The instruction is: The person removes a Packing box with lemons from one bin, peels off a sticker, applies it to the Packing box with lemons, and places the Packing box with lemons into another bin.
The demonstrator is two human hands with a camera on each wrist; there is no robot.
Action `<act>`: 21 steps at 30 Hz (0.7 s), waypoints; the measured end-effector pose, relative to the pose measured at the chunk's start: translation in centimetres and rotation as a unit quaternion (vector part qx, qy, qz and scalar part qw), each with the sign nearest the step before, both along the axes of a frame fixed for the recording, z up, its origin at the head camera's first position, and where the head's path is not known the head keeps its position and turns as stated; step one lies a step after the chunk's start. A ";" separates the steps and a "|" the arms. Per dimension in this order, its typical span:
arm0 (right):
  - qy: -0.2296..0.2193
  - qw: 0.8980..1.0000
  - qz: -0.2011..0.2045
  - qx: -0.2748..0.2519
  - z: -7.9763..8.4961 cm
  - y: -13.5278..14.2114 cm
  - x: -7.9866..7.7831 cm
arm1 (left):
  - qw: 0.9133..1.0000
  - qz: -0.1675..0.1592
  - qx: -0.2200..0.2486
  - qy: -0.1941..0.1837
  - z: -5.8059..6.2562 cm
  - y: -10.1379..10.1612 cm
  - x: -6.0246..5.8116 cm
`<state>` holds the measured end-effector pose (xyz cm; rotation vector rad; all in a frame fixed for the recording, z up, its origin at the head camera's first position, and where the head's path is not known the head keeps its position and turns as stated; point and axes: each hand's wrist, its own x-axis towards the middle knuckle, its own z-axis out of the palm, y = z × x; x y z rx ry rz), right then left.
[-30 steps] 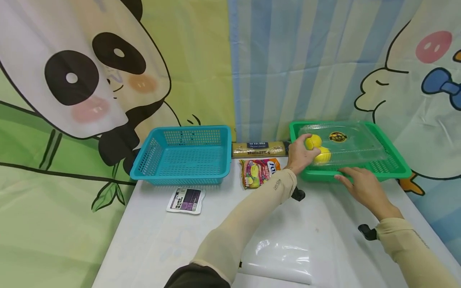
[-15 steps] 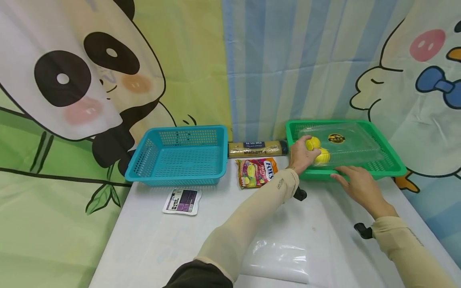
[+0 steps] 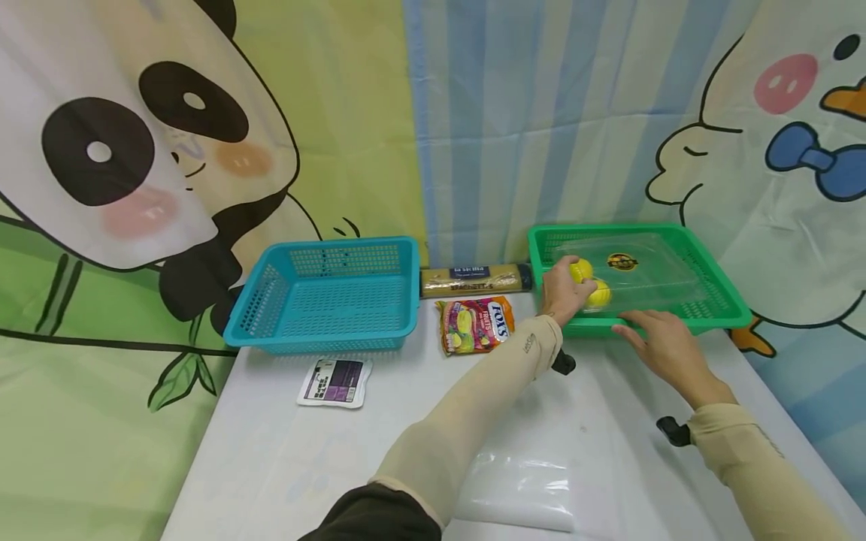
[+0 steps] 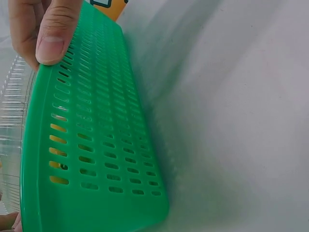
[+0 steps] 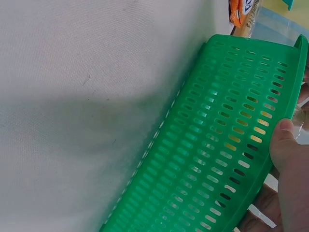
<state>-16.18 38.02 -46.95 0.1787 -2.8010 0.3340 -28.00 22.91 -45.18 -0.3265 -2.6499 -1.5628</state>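
Observation:
A clear plastic clamshell container (image 3: 656,274) with a round black-and-yellow label lies in the green basket (image 3: 734,304). Yellow round things (image 3: 598,293) show at its left end. My left hand (image 3: 564,291) grips that end of the container, thumb and fingertips at its corner. My right hand (image 3: 666,347) holds the basket's front rim. In the right wrist view its thumb (image 5: 284,140) presses the outside of the rim, while the other fingers reach inside and are partly hidden. Left-hand fingertips barely show in the left wrist view.
Left of the green basket lie a spaghetti pack (image 3: 476,280) and a colourful candy bag (image 3: 476,324). A blue basket (image 3: 352,300) stands further left, with a white-and-purple packet (image 3: 334,382) in front. A clear plastic sheet (image 3: 517,492) lies near the front on the white table (image 3: 257,466).
The container has settled slightly lower in the green basket, and my left hand has gone down with it. My right hand keeps its place on the rim. The head view has turned a little right.

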 end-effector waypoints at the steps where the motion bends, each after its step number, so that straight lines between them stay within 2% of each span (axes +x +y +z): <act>1: 0.001 1.000 0.000 0.000 0.0 0.0 0.0 | 1.000 0.000 -0.001 -0.001 0.0 0.1 0.0; 13: 0.003 1.000 0.008 -0.005 0.0 0.0 -0.1 | 1.000 -0.014 0.003 -0.015 -0.4 0.6 -0.3; 21: 0.013 1.000 0.011 -0.002 0.0 0.1 -0.1 | 0.999 -0.018 -0.021 -0.017 -0.6 1.0 -0.5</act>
